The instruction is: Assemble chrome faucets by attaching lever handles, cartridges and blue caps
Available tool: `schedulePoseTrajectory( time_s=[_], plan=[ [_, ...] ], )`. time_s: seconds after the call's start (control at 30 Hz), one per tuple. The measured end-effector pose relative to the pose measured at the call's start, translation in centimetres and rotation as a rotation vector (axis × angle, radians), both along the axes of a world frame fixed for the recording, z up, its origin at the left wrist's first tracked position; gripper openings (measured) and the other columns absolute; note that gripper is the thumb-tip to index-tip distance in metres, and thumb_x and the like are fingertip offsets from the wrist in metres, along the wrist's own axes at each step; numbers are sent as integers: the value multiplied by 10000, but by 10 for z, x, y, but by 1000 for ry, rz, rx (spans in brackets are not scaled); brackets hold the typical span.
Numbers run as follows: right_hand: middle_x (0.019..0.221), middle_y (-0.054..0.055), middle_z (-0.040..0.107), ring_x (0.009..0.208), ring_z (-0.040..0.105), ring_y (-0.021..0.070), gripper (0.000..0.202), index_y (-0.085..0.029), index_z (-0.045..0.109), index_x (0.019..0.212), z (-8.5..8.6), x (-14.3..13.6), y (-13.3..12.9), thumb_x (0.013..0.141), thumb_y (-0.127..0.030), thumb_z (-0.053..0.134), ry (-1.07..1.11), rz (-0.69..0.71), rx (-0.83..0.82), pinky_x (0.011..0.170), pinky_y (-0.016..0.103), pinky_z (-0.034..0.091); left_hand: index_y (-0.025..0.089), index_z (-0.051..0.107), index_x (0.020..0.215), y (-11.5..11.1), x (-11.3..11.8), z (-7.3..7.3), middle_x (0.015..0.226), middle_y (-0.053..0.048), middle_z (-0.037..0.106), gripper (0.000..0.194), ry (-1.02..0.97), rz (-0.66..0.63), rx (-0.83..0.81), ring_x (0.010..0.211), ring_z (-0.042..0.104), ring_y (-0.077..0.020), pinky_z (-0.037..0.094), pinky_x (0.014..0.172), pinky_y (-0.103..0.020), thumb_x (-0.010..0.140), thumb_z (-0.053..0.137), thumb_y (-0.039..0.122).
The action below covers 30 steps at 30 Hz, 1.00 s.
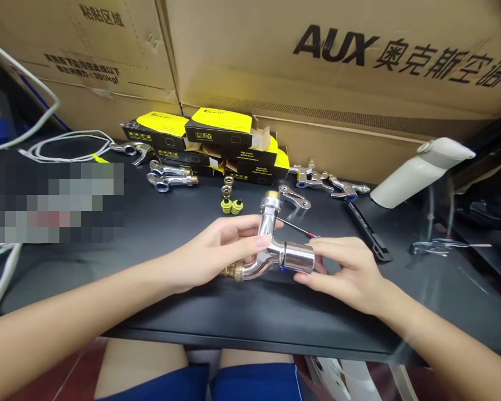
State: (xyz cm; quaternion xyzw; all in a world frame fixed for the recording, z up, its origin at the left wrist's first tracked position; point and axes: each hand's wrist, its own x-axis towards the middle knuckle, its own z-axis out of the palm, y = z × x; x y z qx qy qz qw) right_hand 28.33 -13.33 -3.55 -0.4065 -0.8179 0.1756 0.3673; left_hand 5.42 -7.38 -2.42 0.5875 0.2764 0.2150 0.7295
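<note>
A chrome faucet (268, 249) is held above the near part of the black table. Its pipe with a brass-coloured threaded end points up and away, and a brass nozzle (234, 271) sticks out at the left. My left hand (215, 245) is closed around the faucet's body, thumb across the pipe. At the faucet's right end, the fingers and thumb of my right hand (350, 273) pinch a smooth chrome cylinder (299, 258). Just beyond the faucet lies a thin screwdriver (298, 228) with a red part, partly hidden by my hands.
Black and yellow boxes (219, 125) are stacked at the back before large cartons (342, 61). Chrome faucet parts (171, 177), yellow-green valve cores (231, 206), a chrome lever (294, 197), a black tool (367, 231) and a leaning white bottle (417, 174) lie or stand around. White cable (70, 146) coils left.
</note>
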Motion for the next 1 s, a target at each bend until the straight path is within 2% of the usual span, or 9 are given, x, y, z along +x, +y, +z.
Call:
schedulePoseTrajectory(
  time_s=[0.1, 0.2, 0.27, 0.33, 0.4, 0.5, 0.67, 0.8, 1.0],
  plan=[
    [498, -34, 453, 443, 378, 75, 314, -144, 636, 684, -3, -2, -2, 892, -374, 581, 101, 47, -335, 458, 224, 349, 192, 593, 1200, -1, 0, -3, 778, -4, 622, 341, -26, 16, 59, 603, 514, -87, 393, 527, -181, 889, 588, 332],
    [415, -58, 392, 377, 372, 70, 464, -144, 572, 623, -8, -1, -1, 958, -434, 436, 304, 117, -697, 501, 238, 436, 203, 584, 1202, -1, 0, -4, 962, -41, 632, 339, -62, 59, 191, 748, 556, -114, 470, 612, -186, 876, 612, 292],
    [411, -51, 404, 390, 408, 81, 485, -146, 549, 615, -10, -1, 0, 968, -444, 401, 341, 159, -776, 530, 253, 468, 214, 578, 1200, -1, 0, -3, 1059, -54, 617, 331, -67, 53, 209, 825, 565, -130, 511, 664, -200, 879, 607, 289],
    [522, -22, 498, 472, 473, 91, 359, -148, 566, 686, -10, 0, -1, 942, -385, 481, 298, 143, -643, 555, 249, 473, 224, 564, 1201, 1, 0, -3, 1032, -47, 620, 319, -69, 47, 152, 783, 576, -126, 546, 651, -224, 893, 582, 305],
    [750, 8, 572, 590, 531, 102, 112, -174, 557, 836, -10, 0, -2, 858, -263, 622, 287, 83, -375, 604, 257, 486, 220, 552, 1197, 3, 1, -3, 950, -37, 630, 321, -68, 68, 74, 715, 590, -124, 563, 586, -232, 894, 578, 322],
    [1054, 51, 531, 751, 579, 137, 400, -234, 472, 1053, -11, -1, -4, 741, -81, 670, 314, 85, -102, 661, 302, 518, 197, 540, 1192, 5, 2, -2, 869, -46, 648, 345, -56, 110, -14, 730, 636, -159, 551, 489, -203, 880, 596, 334],
    [1216, 114, 480, 835, 593, 169, 617, -230, 472, 1258, -13, 0, -4, 713, 8, 633, 213, 89, 113, 633, 317, 554, 185, 560, 1170, 6, 2, 0, 796, -30, 656, 342, -71, 165, -60, 688, 660, -155, 537, 437, -174, 864, 622, 325],
    [1288, 131, 475, 895, 617, 193, 570, -236, 561, 1236, -10, -1, -2, 722, -33, 700, 69, 46, 245, 697, 340, 580, 189, 549, 1211, 4, 3, 0, 812, -40, 675, 384, -64, 141, -71, 689, 666, -157, 541, 436, -179, 858, 635, 311],
    [1206, 122, 582, 1034, 619, 229, 541, -238, 576, 1253, -6, 0, 0, 752, -110, 735, 37, 61, 267, 851, 378, 571, 202, 545, 1219, 3, 5, -2, 781, -34, 695, 378, -17, 73, -81, 624, 643, -127, 537, 455, -178, 872, 619, 333]
  ],
)
